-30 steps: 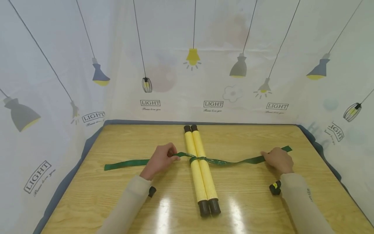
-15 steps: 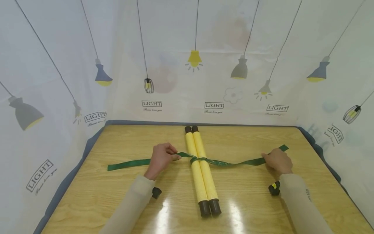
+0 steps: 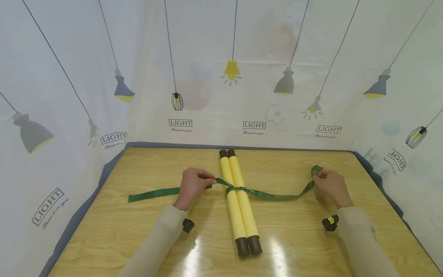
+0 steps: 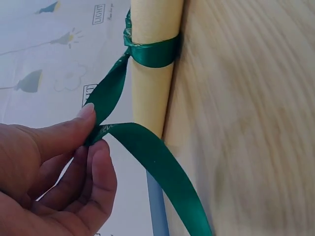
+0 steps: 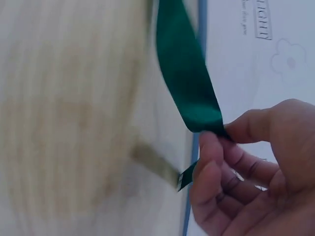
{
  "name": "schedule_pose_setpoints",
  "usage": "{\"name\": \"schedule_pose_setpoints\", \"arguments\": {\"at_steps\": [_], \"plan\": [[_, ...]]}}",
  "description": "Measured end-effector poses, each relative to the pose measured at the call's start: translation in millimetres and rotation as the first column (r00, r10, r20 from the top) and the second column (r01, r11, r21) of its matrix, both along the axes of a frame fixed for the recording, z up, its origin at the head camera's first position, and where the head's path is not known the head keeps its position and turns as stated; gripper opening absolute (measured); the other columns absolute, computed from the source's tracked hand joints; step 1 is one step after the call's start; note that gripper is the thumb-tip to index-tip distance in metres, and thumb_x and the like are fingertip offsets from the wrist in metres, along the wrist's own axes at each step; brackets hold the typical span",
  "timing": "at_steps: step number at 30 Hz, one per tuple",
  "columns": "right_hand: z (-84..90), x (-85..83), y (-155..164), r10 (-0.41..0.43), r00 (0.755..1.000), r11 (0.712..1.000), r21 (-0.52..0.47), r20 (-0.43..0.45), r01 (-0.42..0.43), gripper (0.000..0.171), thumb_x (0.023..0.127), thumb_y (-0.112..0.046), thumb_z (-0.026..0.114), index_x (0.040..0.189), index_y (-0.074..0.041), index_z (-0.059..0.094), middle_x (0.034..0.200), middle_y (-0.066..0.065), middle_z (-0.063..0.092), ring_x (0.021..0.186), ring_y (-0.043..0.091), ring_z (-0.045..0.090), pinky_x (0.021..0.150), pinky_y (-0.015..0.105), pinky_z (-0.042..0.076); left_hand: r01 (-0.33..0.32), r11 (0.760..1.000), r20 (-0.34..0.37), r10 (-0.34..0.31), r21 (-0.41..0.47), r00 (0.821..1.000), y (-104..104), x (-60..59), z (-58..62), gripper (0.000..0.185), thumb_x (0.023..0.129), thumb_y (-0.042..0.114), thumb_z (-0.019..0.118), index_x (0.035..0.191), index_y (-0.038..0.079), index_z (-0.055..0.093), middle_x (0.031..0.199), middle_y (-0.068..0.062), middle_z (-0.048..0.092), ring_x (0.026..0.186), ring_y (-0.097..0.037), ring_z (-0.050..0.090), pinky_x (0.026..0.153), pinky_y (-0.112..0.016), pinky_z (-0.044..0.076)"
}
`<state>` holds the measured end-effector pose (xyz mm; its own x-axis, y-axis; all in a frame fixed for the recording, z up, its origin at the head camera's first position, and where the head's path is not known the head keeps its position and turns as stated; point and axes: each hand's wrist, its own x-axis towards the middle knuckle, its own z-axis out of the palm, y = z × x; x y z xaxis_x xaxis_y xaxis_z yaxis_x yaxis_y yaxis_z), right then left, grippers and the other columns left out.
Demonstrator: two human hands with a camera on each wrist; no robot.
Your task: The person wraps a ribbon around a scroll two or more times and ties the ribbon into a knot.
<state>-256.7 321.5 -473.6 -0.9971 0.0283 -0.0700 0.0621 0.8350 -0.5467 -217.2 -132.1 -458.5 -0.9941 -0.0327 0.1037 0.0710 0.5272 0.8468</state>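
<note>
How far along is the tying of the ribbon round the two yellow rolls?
Done: the green ribbon wraps the two yellow rolls and crosses on top. In hand: the left hand pinches it beside the rolls, the right hand pinches its far end. Left: no bow or finished knot shows; both tails hang loose.
</note>
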Motion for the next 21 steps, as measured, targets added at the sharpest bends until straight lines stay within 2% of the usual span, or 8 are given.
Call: {"name": "schedule_pose_setpoints", "arguments": {"at_steps": [5,9,12,17,21], "plan": [[12.5,-5.6,-10,0.026,0.999,0.999,-0.042,-0.032,-0.027,0.041,0.102,-0.030,0.053,0.119,0.006,0.063,0.112,0.028,0.069,0.080,0.023,0.070,0.066,0.031,0.055,0.011,1.000,0.005,-0.011,0.023,1.000,1,-1.9,6.8,0.014,0.085,0.012,0.085,0.095,0.006,0.077,0.090,-0.008,0.078,0.078,-0.019,0.075,0.067,-0.031,0.061],[19.0,-6.2,-19,0.058,0.994,0.994,-0.092,-0.091,-0.066,0.042,0.103,-0.026,0.057,0.128,0.008,0.061,0.116,0.030,0.070,0.087,0.028,0.073,0.069,0.031,0.058,0.019,0.999,0.003,-0.019,0.047,1.000,4,-3.4,12.5,0.011,0.084,0.010,0.085,0.090,0.005,0.077,0.087,-0.008,0.078,0.073,-0.021,0.075,0.064,-0.031,0.061],[21.7,-7.3,-27,0.073,0.993,0.989,-0.125,-0.095,-0.085,0.047,0.105,-0.031,0.058,0.134,0.005,0.060,0.118,0.028,0.070,0.095,0.033,0.073,0.072,0.032,0.058,0.029,0.998,0.007,-0.029,0.053,1.000,8,-4.6,16.7,0.008,0.085,0.010,0.085,0.088,0.006,0.079,0.085,-0.007,0.078,0.070,-0.018,0.073,0.062,-0.029,0.059],[28.5,-11.5,-42,0.118,0.988,0.982,-0.135,-0.095,-0.130,0.055,0.105,-0.047,0.053,0.134,0.000,0.063,0.127,0.025,0.068,0.106,0.037,0.069,0.083,0.042,0.059,0.041,0.998,0.027,-0.042,0.046,0.999,14,-5.7,23.7,0.004,0.088,0.012,0.082,0.089,0.008,0.080,0.085,-0.006,0.078,0.068,-0.014,0.071,0.063,-0.029,0.058],[35.1,-15.8,-55,0.148,0.981,0.971,-0.173,-0.123,-0.167,0.055,0.107,-0.043,0.052,0.139,0.001,0.058,0.133,0.027,0.065,0.107,0.038,0.071,0.090,0.050,0.059,0.049,0.997,0.057,-0.052,0.054,0.997,18,-6.0,28.7,0.003,0.089,0.013,0.081,0.090,0.010,0.080,0.086,-0.005,0.078,0.071,-0.017,0.072,0.066,-0.029,0.059]]}}
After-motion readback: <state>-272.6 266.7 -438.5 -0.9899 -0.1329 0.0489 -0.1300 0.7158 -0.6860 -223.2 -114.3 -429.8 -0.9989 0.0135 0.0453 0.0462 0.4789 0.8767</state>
